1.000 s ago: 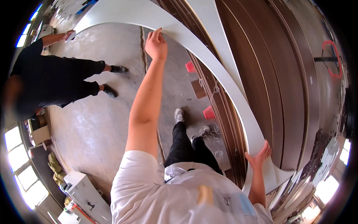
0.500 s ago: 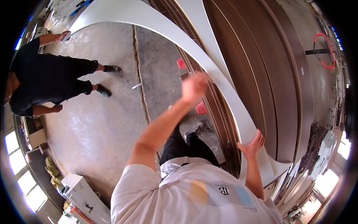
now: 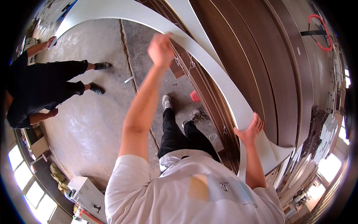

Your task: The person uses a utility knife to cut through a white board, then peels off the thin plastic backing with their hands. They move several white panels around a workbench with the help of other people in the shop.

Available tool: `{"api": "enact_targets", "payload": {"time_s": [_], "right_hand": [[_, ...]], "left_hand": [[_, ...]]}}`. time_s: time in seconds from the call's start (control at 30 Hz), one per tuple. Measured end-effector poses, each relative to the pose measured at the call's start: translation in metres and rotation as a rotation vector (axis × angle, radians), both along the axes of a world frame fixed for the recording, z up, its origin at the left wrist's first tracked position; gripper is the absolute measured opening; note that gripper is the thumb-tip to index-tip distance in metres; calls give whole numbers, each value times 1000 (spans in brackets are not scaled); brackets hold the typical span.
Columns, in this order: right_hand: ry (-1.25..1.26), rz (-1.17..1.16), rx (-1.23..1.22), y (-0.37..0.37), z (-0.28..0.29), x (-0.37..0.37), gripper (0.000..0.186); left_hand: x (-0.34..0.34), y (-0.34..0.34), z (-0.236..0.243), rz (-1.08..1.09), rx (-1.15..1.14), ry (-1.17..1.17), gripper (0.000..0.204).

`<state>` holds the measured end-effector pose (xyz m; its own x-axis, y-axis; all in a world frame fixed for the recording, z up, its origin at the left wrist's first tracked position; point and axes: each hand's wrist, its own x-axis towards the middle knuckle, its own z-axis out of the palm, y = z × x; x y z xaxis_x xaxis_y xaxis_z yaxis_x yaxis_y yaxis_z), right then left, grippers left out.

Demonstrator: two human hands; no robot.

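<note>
A long white panel (image 3: 214,72), bowed in this view, lies along the edge of a stack of brown boards (image 3: 242,44). My right hand (image 3: 249,130) grips the panel near its close end, thumb on one side and fingers over the other. My left hand (image 3: 160,50) is raised at the panel's inner edge, farther along it. Motion smears its fingers, and whether it touches the panel is unclear. At the far left end, a co-worker's hand (image 3: 51,42) holds the panel.
The co-worker (image 3: 44,84), in black clothes, stands on the concrete floor (image 3: 85,123) at left. Another white panel (image 3: 197,30) lies on the brown boards. A red-handled frame (image 3: 321,33) is at far right. A white cabinet (image 3: 87,196) stands at lower left.
My left hand has moved away from me and leftward along the panel's edge. My right hand stays on the panel, slightly higher in view. My legs show more as the view shifts.
</note>
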<state>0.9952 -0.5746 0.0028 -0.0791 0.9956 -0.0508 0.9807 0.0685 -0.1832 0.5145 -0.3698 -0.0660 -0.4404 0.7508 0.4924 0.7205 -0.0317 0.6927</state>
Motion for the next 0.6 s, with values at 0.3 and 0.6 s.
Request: {"api": "enact_targets", "payload": {"time_s": [0.3,0.6], "right_hand": [[13,-10,-10,-6,1,5,119],[39,-4,10,-2,-2,1,121]], "left_hand": [[212,-166,25,-846,-123,-103,40],[30,-23,23,103,-103,15,23]]}}
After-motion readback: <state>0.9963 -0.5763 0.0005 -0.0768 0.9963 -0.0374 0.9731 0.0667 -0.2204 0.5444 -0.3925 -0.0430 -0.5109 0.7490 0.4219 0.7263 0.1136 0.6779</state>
